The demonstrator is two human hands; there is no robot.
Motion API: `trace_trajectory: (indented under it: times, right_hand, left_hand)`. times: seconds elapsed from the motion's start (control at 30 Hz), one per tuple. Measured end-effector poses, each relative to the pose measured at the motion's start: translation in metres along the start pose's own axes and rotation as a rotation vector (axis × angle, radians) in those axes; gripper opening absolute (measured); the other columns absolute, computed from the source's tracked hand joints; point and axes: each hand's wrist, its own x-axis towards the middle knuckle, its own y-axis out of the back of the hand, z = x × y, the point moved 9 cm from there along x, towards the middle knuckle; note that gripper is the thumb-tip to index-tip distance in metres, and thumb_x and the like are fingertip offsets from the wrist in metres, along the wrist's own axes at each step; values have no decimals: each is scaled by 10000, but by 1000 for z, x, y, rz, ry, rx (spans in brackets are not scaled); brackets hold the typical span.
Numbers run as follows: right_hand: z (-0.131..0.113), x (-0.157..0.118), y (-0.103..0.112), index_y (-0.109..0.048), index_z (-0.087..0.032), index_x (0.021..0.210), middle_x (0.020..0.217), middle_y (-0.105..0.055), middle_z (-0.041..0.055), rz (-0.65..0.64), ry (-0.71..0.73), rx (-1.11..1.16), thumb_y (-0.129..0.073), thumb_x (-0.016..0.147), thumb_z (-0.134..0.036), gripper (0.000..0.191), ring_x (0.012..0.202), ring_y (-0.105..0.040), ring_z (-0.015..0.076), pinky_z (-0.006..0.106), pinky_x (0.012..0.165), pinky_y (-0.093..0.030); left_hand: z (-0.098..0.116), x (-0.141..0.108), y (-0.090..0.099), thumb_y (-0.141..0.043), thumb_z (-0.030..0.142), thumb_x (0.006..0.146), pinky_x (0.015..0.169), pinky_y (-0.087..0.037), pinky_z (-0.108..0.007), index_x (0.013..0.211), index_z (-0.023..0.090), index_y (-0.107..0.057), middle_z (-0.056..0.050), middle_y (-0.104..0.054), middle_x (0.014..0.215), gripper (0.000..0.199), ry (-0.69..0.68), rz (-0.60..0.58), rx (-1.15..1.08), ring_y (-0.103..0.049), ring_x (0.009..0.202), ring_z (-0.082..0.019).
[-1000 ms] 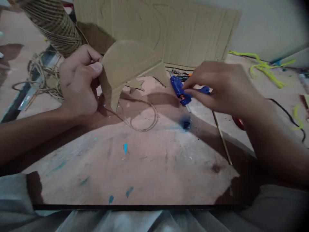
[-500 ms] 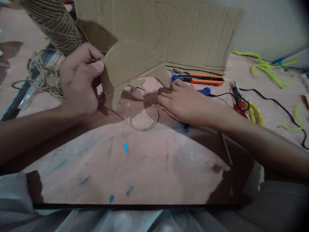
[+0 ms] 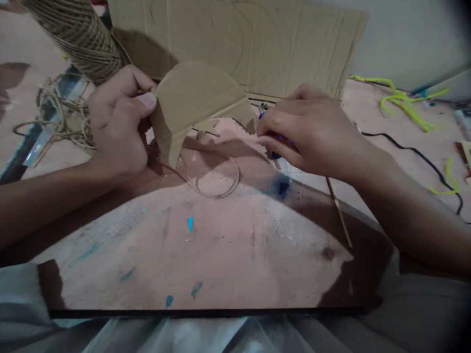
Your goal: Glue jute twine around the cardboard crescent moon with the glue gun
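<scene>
My left hand [image 3: 121,122] pinches the left edge of a cut cardboard piece [image 3: 202,95], thumb in front. The piece has a rounded top, pointed ends and a jagged lower edge, and is held above the table. My right hand [image 3: 301,130] is closed round a blue glue gun [image 3: 275,155], mostly hidden behind the fingers, beside the cardboard's right end. A loop of thin twine [image 3: 221,197] lies on the table below the piece.
A large twine spool [image 3: 83,41] and tangled twine [image 3: 61,110] are at the left. A big cardboard sheet [image 3: 206,34] stands behind. Yellow-green strands [image 3: 408,108], a black cord [image 3: 412,152] and a thin stick [image 3: 338,211] lie right. A blue scrap [image 3: 190,224] lies in front.
My right hand has risen and moved right, and its fingers have closed round the glue gun. The pliers and orange cutter are now hidden behind it. My left hand stays nearly still.
</scene>
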Motion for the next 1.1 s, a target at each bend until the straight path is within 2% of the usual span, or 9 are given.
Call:
trace_trajectory:
  times: [0.17,0.27,0.4,0.6,0.73,0.87,0.93,1.0,1.1]
  right_hand:
    - [-15,5,-28,-849,-243,1235,1241,-876,123,69,142,-8,-459,1293,-315,401,1268,-753,356,534,1099,-477]
    - [-15,5,-39,-873,-263,1233,1255,-863,107,121,139,28,-527,1285,-312,353,1318,-721,364,550,1152,-480]
    - [-17,4,-48,-869,-252,1274,1321,-878,112,109,137,73,-613,1277,-323,265,1402,-693,387,566,1201,-465]
    - [-16,17,-61,-836,-211,1278,1403,-844,163,36,79,161,-564,1270,-288,282,1365,-704,398,542,1172,-458]
    - [-19,23,-61,-817,-183,1252,1325,-836,182,16,109,142,-467,1282,-317,375,1285,-707,397,596,1227,-440]
    - [-13,20,-52,-779,-214,1197,1264,-835,153,-36,87,152,-577,1170,-299,221,1154,-706,346,535,1163,-469]
    - [-4,17,-40,-748,-244,1162,1195,-828,123,-19,21,156,-629,1093,-280,143,1045,-682,318,485,1052,-482]
    - [8,12,-23,-721,-270,1095,1072,-794,94,10,-76,146,-610,1084,-276,111,939,-651,303,464,930,-455]
    - [21,-4,12,-664,-286,944,870,-670,56,55,-170,118,-520,1217,-363,318,833,-629,282,469,868,-440]
  left_hand:
    - [1,1,0,-846,335,860,639,-155,-355,815,261,-810,-4,-604,703,94,-13,1,16,-381,632,-173]
    - [-1,3,2,-895,393,887,661,-158,-361,820,277,-814,-7,-605,717,157,-22,14,22,-384,647,-180]
    - [-3,5,3,-986,524,941,669,-139,-372,825,285,-813,-10,-562,711,317,-41,22,14,-369,630,-179]
    - [-2,5,7,-865,333,853,669,-164,-360,809,274,-854,-10,-632,719,75,-66,50,-1,-437,652,-175]
    - [-2,6,6,-892,339,877,649,-180,-328,815,268,-847,-3,-631,725,105,-63,46,-20,-436,656,-161]
    - [-2,5,4,-992,447,959,602,-159,-300,826,263,-827,14,-601,703,281,-58,26,-40,-409,617,-139]
    - [-2,5,3,-1010,462,974,602,-186,-294,834,256,-833,13,-603,718,305,-58,16,-41,-430,629,-135]
    - [-1,4,4,-1006,443,953,608,-182,-309,830,252,-848,8,-603,720,276,-61,22,-30,-438,631,-138]
    - [-1,3,5,-1004,464,900,625,-147,-339,798,265,-854,1,-592,693,269,-60,42,-17,-412,597,-151]
